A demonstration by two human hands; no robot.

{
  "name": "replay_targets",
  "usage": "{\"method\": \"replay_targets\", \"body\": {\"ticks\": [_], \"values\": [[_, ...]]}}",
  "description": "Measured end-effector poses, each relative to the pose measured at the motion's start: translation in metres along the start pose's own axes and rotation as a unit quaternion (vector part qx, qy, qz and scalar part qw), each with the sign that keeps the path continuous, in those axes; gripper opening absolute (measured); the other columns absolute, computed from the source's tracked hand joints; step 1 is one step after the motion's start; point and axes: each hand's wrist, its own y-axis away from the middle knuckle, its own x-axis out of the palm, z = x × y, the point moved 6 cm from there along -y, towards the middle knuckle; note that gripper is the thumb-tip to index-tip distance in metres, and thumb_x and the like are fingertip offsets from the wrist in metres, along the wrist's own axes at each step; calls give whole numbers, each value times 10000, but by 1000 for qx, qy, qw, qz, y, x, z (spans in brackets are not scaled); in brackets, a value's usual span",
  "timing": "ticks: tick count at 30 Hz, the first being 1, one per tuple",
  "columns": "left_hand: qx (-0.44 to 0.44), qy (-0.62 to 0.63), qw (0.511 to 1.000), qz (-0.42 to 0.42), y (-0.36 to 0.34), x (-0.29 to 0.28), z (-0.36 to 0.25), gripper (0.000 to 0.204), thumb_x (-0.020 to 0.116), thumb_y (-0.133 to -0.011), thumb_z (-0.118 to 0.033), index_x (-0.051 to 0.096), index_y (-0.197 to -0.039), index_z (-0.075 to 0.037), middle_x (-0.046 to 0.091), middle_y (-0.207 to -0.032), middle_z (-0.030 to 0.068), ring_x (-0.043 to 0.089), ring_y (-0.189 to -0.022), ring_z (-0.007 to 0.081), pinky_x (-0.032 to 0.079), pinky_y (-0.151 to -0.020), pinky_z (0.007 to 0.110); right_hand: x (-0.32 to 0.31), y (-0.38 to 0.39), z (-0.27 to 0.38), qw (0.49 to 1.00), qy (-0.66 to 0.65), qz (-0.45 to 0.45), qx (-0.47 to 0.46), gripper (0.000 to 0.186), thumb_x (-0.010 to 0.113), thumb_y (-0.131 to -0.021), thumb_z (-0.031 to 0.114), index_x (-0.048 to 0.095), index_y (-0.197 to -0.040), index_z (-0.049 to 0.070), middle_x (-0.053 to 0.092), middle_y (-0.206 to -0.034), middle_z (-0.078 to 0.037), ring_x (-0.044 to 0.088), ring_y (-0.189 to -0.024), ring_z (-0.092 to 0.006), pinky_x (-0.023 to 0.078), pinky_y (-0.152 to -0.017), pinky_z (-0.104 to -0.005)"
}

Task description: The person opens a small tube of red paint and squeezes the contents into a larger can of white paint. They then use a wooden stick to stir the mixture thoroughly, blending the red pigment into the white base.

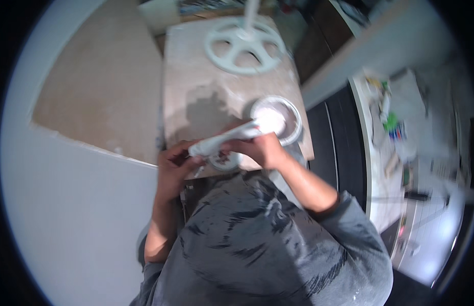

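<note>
Both hands are on a long, pale white piece point(219, 141) that lies at a slant above the near part of a wooden board point(179, 92). My left hand point(174, 166) grips its lower left end, and my right hand point(265, 149) has fingers closed round it toward the upper right end. Beneath it, partly hidden, is a small round white container point(225, 161) with reddish-brown bits. A round tub point(293, 121) with pale white contents stands behind my right hand. Farther back on the board lies a white spoked wheel-like disc point(219, 60) with an upright post.
A pale panel point(94, 71) fills the left, beside a white wall surface point(79, 209). At the right, a dark cabinet point(331, 137) stands beside a counter point(374, 199) cluttered with bottles, cloths and other small objects. My grey clothing fills the lower middle.
</note>
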Motion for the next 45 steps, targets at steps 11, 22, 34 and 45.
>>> {"method": "replay_targets", "body": {"ticks": [11,22,34,45], "values": [[-167,54,976,126,-11,65,31,432,704,-884,64,611,-1305,65,697,-1105,131,696,-1001,213,598,-884,337,-58,63,-28,969,-230,-90,-12,324,836,-814,153,759,-1115,61,770,-1019,-82,724,-877,-160,574,-801,-307],[-67,17,994,80,-31,139,44,583,692,-785,222,599,-1339,67,692,-1191,154,679,-1105,227,535,-1008,342,-86,139,-29,884,-447,-134,32,591,848,-826,70,538,-1325,3,706,-1047,-79,704,-798,-123,592,-711,-267],[-99,152,968,175,-17,138,26,400,738,-918,-131,625,-1257,49,704,-1079,107,669,-975,189,541,-868,333,-98,124,14,915,-332,-231,10,634,929,-749,143,572,-1252,-5,702,-1005,-59,709,-852,-154,563,-702,-287],[-95,181,974,97,16,108,25,376,819,-835,-124,650,-1125,46,706,-1089,98,699,-1001,204,573,-903,354,-72,95,46,953,-249,-164,-57,449,889,-768,225,670,-1110,35,723,-839,-59,701,-733,-144,568,-713,-299]]}}
